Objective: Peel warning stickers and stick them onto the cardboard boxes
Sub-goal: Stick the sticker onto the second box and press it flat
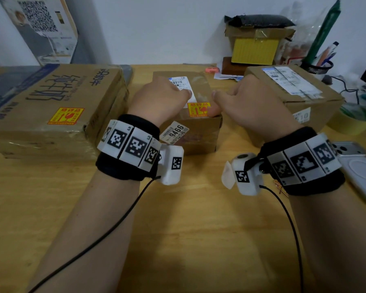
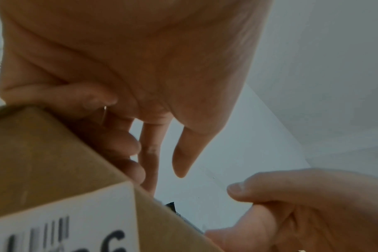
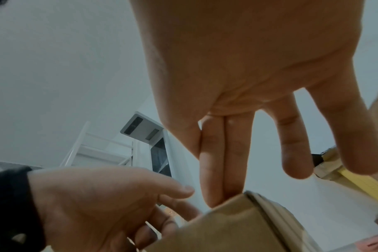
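From the head view, three cardboard boxes stand on the bench [image 1: 178, 218]: a large box [image 1: 51, 106] on the left, a small box [image 1: 195, 132] in the middle, and a third box [image 1: 294, 92] on the right. Two yellow warning stickers are visible, one on the large box [image 1: 65, 116], one on the near edge of the small box's top [image 1: 198, 109]. The third box shows none, so it is probably next, and the right hand [image 1: 247, 106] is nearer to it. The left hand [image 1: 163, 98] rests on the small box's top beside the sticker, while the right thumb lies just beside the sticker's right edge.

In the left wrist view, the left hand's [image 2: 140, 68] fingers curl loosely against the small box's [image 2: 54, 162] corner, gripping nothing.

In the right wrist view, the right hand's [image 3: 237, 68] fingers are straight, two tips touching the box's [image 3: 237, 225] top edge
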Demonstrator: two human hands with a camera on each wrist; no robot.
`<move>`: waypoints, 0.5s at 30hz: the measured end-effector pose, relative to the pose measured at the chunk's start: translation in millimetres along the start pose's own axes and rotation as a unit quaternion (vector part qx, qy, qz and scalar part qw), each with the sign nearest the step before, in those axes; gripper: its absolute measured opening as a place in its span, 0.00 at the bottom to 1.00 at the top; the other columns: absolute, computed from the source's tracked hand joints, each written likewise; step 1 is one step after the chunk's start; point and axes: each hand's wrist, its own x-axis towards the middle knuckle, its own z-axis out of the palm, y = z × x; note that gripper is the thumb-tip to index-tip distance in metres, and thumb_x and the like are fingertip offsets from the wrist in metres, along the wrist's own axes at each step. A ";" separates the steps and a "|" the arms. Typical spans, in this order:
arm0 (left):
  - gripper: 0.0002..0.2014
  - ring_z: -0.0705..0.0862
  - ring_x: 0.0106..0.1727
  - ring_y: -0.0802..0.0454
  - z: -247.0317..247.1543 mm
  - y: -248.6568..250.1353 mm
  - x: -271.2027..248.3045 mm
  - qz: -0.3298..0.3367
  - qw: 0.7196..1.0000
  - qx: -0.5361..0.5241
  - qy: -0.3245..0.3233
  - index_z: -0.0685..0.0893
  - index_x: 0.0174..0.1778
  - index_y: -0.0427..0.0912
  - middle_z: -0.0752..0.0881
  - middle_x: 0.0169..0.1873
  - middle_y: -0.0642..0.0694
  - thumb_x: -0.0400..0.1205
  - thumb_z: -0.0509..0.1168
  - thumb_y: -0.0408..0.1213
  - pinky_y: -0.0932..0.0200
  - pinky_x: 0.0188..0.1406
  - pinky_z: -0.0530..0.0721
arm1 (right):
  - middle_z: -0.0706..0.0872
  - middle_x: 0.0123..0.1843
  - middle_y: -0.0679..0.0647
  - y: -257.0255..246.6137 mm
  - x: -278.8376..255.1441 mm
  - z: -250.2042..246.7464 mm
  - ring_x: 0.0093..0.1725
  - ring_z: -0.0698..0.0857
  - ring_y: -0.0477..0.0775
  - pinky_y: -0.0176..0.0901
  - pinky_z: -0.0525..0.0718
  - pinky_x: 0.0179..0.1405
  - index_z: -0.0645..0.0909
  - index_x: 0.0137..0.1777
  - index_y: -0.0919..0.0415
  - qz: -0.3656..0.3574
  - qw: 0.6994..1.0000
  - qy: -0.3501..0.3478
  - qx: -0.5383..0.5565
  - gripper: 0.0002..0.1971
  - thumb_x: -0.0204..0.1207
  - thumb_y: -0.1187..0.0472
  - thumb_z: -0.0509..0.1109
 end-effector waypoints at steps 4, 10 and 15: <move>0.20 0.89 0.49 0.45 0.5 1.1 -0.6 0.000 1.000 0.000 0.004 0.92 0.49 0.43 0.92 0.43 0.45 0.82 0.62 0.54 0.52 0.52 0.84 | 0.84 0.17 0.44 -1.7 -0.7 7.7 0.26 0.83 0.39 0.45 0.86 0.42 0.92 0.27 0.53 -0.009 0.999 0.025 0.038 0.24 0.80 0.48 0.63; 0.21 0.89 0.51 0.43 -4.4 -0.4 1.9 0.007 0.999 -0.032 -0.009 0.91 0.53 0.42 0.93 0.46 0.44 0.81 0.63 0.55 0.49 0.58 0.85 | 0.90 0.22 0.50 -0.4 -0.2 16.5 0.28 0.89 0.54 0.54 0.92 0.45 0.91 0.30 0.58 0.001 0.997 -0.068 0.023 0.29 0.84 0.42 0.62; 0.08 0.85 0.47 0.61 -16.8 3.8 -1.9 0.077 0.961 -0.243 0.105 0.90 0.48 0.50 0.91 0.43 0.55 0.84 0.64 0.44 0.63 0.51 0.81 | 0.90 0.44 0.39 -3.9 -0.8 21.1 0.36 0.83 0.24 0.18 0.75 0.37 0.89 0.67 0.44 -0.070 0.990 -0.117 0.038 0.16 0.88 0.46 0.62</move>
